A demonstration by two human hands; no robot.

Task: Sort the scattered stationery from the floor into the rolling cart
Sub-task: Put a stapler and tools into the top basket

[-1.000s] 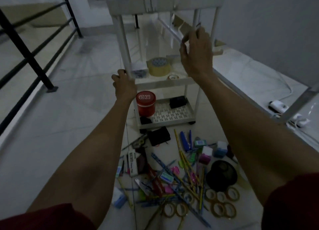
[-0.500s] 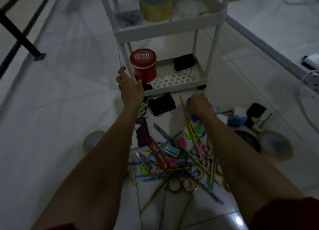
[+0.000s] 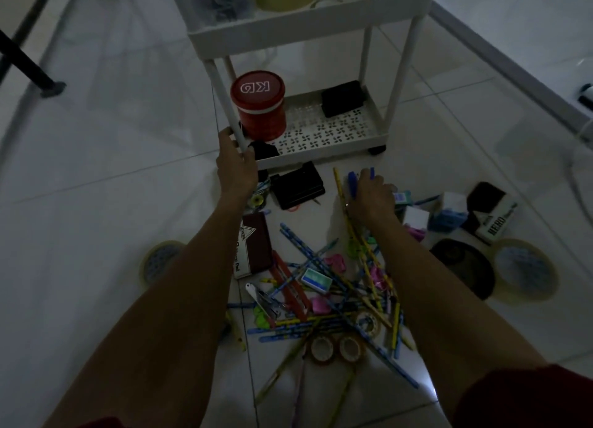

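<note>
On the tiled floor just in front of the rolling cart (image 3: 324, 148), pick-up step in progress: right hand (image 3: 372, 196) is down on the far edge of the stationery pile (image 3: 327, 286), fingers curled over a couple of blue pens (image 3: 352, 183), apparently closing on them; grip not fully visible, tips are hidden under the knuckles, so can't tell if pens are actually lifted. Left hand (image 3: 236, 167) is wrapped round the cart's front-left post (image 3: 229, 106) near the bottom shelf, thumb and fingers closed on it, likely steadying the cart. Pens lie directly under the right fingers, poking out past them toward the cart, just beside a long yellow pencil (image 3: 340, 190). Rest of pile is nearer the person, between the two forearms: crossed pencils, erasers, small tape rings (image 3: 322, 349). Cart bottom shelf holds a red canister (image 3: 258, 106) and a black box (image 3: 342, 98), perforated floor between them is free. Judgement: task is early, most items not yet sorted. Next move calls for securing the pens without dragging the pencil along, lifting, then short carry forward into a shelf. Risk: pens slip or roll from a loose grip.
</note>
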